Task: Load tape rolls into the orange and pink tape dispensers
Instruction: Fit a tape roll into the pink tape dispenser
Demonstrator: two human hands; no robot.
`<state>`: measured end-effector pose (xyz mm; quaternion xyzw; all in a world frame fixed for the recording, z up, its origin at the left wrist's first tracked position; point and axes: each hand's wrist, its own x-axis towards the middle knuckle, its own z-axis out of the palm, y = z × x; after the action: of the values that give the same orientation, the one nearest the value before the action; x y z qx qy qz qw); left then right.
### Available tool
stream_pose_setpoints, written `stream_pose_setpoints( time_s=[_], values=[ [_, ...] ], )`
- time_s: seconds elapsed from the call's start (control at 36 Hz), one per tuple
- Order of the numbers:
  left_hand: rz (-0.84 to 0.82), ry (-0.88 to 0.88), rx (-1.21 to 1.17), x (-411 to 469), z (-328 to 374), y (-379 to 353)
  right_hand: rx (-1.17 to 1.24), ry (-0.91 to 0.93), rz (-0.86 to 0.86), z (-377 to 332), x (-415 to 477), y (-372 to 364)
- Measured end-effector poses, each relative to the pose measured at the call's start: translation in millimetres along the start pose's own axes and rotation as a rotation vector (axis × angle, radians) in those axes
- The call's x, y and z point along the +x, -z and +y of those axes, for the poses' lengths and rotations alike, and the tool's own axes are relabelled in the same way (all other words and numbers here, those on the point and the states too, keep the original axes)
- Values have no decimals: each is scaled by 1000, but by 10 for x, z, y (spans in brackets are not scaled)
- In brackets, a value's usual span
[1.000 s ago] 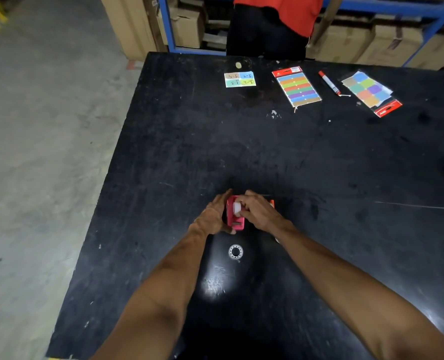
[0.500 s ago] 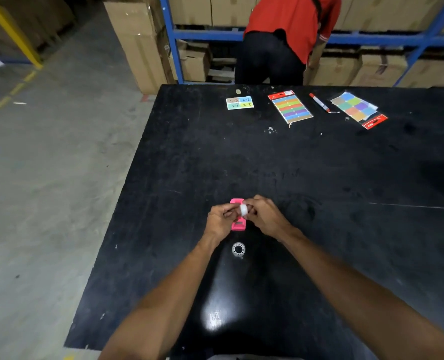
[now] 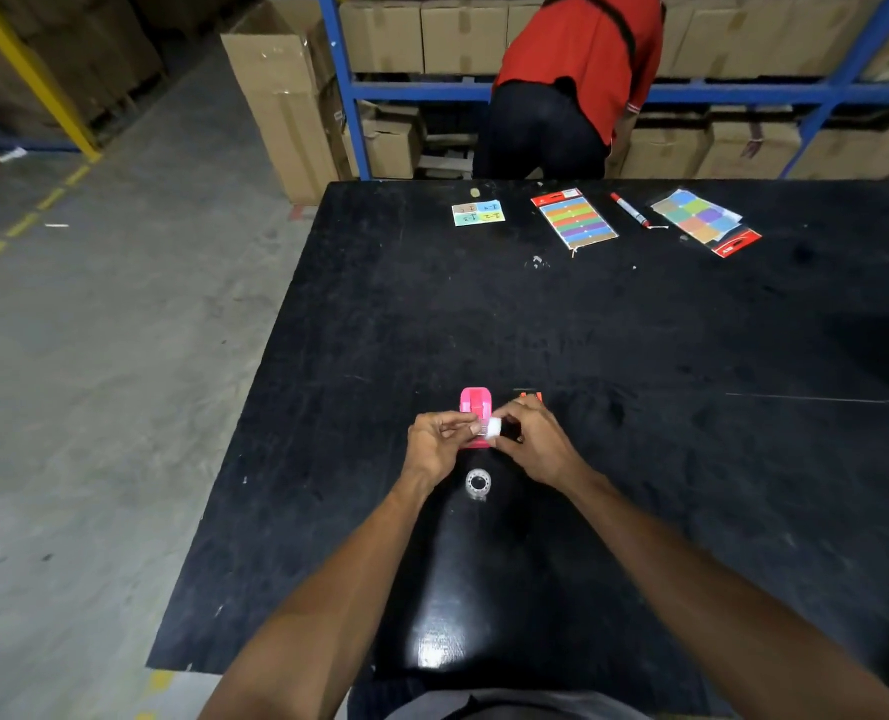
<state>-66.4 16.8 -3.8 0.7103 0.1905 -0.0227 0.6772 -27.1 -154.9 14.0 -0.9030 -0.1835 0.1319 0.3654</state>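
Observation:
The pink tape dispenser (image 3: 475, 406) lies on the black table (image 3: 639, 330), partly covered by my hands. My right hand (image 3: 533, 443) pinches a small white tape roll (image 3: 493, 427) just above the dispenser's near end. My left hand (image 3: 438, 443) touches the roll from the left with its fingertips closed; whether it grips the roll's loose end or the dispenser I cannot tell. Only a corner of the orange dispenser (image 3: 530, 396) shows behind my right hand. A second, clear tape roll (image 3: 478, 482) lies flat on the table just below my hands.
At the far edge lie a small coloured card (image 3: 477, 214), a striped sticky-flag pack (image 3: 576, 219), a red marker (image 3: 630, 210) and a pack of coloured notes (image 3: 704, 220). A person in a red shirt (image 3: 572, 80) bends at blue shelving with cardboard boxes. The table's left edge drops to the concrete floor.
The white roll has come up out of the pink dispenser and now sits between my fingertips. The camera has tilted up, bringing the shelving and the person more into view.

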Motion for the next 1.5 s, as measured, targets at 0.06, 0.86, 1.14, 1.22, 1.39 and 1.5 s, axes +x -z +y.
stream_pose_setpoints(
  time_s=[0.06, 0.86, 1.14, 1.22, 1.39, 1.5],
  values=[
    [5, 9, 7, -16, -30, 43, 18, -69, -33, 62, -62, 0],
    [-94, 151, -33, 168, -128, 366, -593, -10, -64, 261, -201, -708],
    [-80, 161, -20, 167, -173, 586, -576, -80, -187, 91, 42, -979],
    [-86, 166, -22, 185, -174, 620, -325, -92, -86, 65, 96, -849],
    [-122, 180, -51, 187, -115, 574, 429, -190, 12, -32, 184, -498],
    [-134, 175, -84, 137, -49, 511, 512, -177, -36, -99, 189, -416]
  ],
)
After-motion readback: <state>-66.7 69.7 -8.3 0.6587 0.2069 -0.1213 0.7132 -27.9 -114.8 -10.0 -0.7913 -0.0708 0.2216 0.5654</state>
